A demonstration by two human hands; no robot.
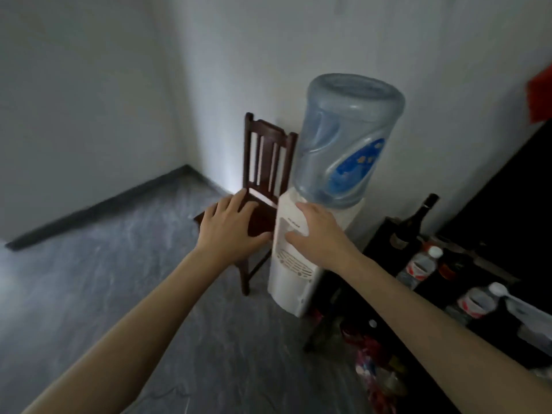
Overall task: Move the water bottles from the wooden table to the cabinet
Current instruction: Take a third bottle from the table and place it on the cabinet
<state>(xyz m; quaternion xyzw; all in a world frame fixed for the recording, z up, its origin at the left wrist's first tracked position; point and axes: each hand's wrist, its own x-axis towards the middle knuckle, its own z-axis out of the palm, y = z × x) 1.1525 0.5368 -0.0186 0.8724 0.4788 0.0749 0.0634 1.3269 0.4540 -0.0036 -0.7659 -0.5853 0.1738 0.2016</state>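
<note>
Two clear water bottles with red-and-white labels stand on a dark cabinet [385,264] at the right: one [419,267] further back, one [478,303] nearer the edge. Both my arms reach forward over the floor. My left hand [230,227] is empty with fingers spread, held in front of a chair seat. My right hand [319,233] is also empty and spread, in front of a white water dispenser. The wooden table is out of view.
A white water dispenser [291,264] with a large blue jug [346,138] stands by the wall. A dark wooden chair [267,156] is to its left. A dark wine bottle [415,222] stands on the cabinet. Clutter [376,366] lies on the grey floor below.
</note>
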